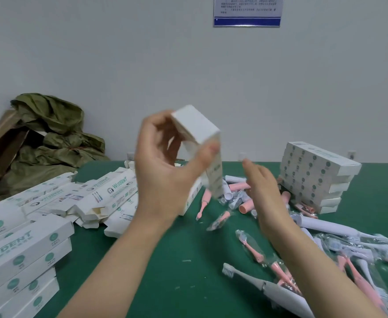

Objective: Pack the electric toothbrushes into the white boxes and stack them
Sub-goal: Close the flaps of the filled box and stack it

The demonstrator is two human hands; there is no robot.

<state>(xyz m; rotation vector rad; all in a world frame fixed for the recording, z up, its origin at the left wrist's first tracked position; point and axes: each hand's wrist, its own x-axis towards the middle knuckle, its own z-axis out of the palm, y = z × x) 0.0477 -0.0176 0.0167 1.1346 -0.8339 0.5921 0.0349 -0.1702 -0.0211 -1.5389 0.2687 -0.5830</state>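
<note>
My left hand [165,164] holds a long white box [202,138] up above the green table, thumb on its front face and fingers curled behind it. The box is tilted, its closed end toward the camera. To the right and lower, my right hand [264,187] is blurred, with relaxed fingers and nothing in it. Loose pink and white electric toothbrushes [287,288] and wrapped brush heads [250,244] lie scattered at the right. A stack of packed white boxes [314,177] stands at the back right. Another stack [20,260] sits at the near left.
Several unfolded box blanks [105,193] lie in a pile left of centre on the green table [165,267]. A crumpled olive bag and brown cardboard [43,143] sit at the back left against the wall. A blue-framed notice [248,10] hangs on the wall.
</note>
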